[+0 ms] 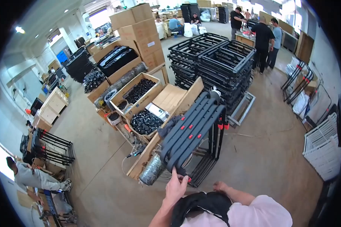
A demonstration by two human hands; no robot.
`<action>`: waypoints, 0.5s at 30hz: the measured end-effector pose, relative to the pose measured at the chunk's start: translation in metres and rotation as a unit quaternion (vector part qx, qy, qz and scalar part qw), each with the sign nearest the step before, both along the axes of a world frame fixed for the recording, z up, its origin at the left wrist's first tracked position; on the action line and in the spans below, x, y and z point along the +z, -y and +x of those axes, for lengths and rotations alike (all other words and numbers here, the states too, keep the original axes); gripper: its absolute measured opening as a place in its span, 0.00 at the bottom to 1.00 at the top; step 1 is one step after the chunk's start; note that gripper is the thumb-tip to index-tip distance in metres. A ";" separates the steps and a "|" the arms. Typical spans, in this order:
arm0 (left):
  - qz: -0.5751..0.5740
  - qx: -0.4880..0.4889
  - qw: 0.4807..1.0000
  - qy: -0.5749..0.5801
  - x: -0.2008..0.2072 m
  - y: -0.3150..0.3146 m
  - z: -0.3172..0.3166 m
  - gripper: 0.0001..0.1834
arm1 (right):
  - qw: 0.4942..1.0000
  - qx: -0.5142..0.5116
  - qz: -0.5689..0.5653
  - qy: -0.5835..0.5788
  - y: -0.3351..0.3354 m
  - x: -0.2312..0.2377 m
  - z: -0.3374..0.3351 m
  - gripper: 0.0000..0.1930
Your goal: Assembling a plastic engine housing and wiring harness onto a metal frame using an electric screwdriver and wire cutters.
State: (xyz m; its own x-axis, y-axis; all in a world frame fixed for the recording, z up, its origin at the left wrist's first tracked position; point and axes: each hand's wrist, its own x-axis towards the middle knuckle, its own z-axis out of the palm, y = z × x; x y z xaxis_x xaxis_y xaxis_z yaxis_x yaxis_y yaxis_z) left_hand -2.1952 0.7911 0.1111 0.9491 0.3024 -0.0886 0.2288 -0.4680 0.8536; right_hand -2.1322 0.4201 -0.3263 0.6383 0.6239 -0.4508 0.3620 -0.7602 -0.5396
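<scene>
A stack of black tubular frames (195, 130) with rounded ends and small red clips lies across a workbench in front of me. My left hand (176, 185) is at the near end of the stack, its index finger and thumb closed round a black tube by a red piece. Low by my body, my right hand (220, 186) is apart from the frames; its fingers are too foreshortened to read. Beneath the stack, black legs with red fittings (222, 126) reach toward the floor. A roll wrapped in shiny film (152, 170) sits beside the near end.
Left of the frames, a wooden box (138, 90) and a bin of black plastic parts (146, 122) stand on the bench. A cordless-looking tool (135, 152) lies at its edge. Stacked black racks (212, 64) rise beyond. A person (34, 176) is at far left; others work behind.
</scene>
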 end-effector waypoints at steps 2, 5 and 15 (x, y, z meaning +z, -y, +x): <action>0.055 0.055 0.997 -0.020 -0.007 0.003 -0.003 0.42 | 0.993 -0.052 0.016 -0.102 -0.056 0.055 -0.001 0.23; 0.119 0.121 0.985 -0.005 -0.017 0.006 -0.007 0.35 | 0.957 -0.169 0.025 -0.236 -0.083 0.109 -0.002 0.21; 0.129 -0.024 0.990 -0.047 0.043 0.084 0.045 0.27 | 0.794 -0.401 0.111 -0.443 -0.067 0.079 -0.002 0.16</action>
State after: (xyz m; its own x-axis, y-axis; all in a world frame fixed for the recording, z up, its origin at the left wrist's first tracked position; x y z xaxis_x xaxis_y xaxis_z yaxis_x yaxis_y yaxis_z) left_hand -2.1499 0.7074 0.1543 0.9543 0.2809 -0.1025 0.2733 -0.6807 0.6797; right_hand -2.1342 0.4873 -0.2469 0.3647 0.3039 -0.8801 -0.7867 -0.4051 -0.4659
